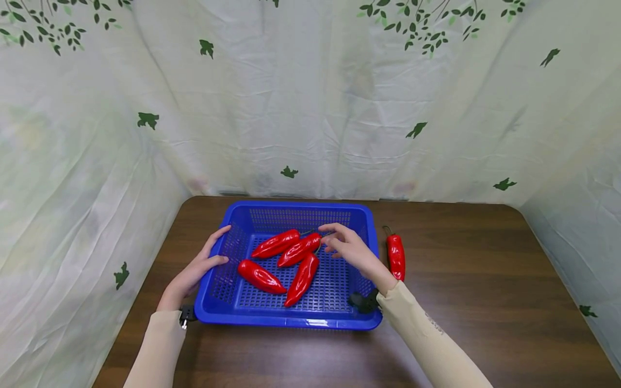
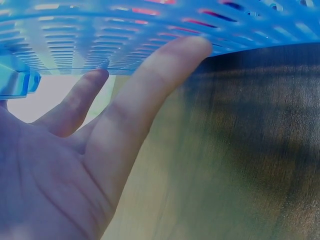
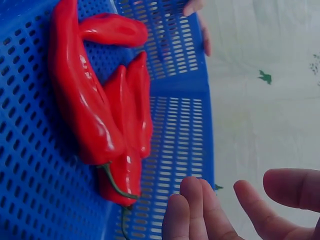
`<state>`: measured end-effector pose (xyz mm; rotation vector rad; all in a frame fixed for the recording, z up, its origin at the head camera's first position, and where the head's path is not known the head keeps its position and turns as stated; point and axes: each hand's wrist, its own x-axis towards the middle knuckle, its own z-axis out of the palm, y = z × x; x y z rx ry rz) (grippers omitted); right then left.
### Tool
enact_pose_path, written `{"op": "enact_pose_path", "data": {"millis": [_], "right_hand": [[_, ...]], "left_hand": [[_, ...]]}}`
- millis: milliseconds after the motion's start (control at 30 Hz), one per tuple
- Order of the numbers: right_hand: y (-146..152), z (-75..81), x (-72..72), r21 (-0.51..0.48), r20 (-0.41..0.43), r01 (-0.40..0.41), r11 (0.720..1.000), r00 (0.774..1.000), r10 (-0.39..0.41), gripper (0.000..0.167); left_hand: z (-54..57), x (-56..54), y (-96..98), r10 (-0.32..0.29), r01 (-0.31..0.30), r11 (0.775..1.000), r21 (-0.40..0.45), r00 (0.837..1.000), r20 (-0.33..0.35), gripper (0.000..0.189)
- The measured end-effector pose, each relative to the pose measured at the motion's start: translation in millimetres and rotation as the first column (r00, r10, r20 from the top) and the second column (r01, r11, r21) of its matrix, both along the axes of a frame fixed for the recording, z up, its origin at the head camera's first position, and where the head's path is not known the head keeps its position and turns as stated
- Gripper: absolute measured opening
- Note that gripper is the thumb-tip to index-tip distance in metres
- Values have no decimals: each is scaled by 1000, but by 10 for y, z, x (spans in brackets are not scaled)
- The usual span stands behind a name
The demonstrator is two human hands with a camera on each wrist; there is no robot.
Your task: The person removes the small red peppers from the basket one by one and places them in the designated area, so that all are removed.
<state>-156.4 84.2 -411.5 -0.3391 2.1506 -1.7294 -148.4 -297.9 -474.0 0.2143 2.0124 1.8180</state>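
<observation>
A blue plastic basket (image 1: 291,325) with slotted walls sits on the table. Several glossy red chili peppers (image 1: 262,277) lie inside it, their green stems (image 3: 116,185) visible up close in the right wrist view. At the basket's left side my left hand (image 1: 194,269) holds the rim, digits reaching over it; in the left wrist view other digits (image 2: 135,100) lie against the outer wall. My right hand (image 1: 351,249) hovers over the basket's right half, near the pepper stems, its fingers (image 3: 192,200) loosely bent with nothing between them.
One more red chili pepper (image 1: 396,257) lies on the brown wooden table (image 1: 485,280), just right of the basket and beside my right forearm. A pale curtain (image 1: 320,108) with leaf patterns closes off the back and sides.
</observation>
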Motion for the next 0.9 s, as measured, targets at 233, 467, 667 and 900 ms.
{"op": "enact_pose_path", "data": {"millis": [233,467,667,900], "right_hand": [[-62,-149,-11,-16,44,12,1000,999,-11,37],[-107,-206,-20,29,84,-19,999,996,16,38],[-149,-272,-30,95,122,-73,993,991,61,38],[-201,-315,-47,158,136,-106,982,987,84,37]], "left_hand": [[-12,-1,0,2,-2,1000,-2,1000,-2,68],[-12,-1,-5,6,-6,1000,2,1000,5,68],[-7,4,2,8,-8,1000,-1,1000,5,68],[4,3,7,10,-10,1000,-2,1000,-11,68]]}}
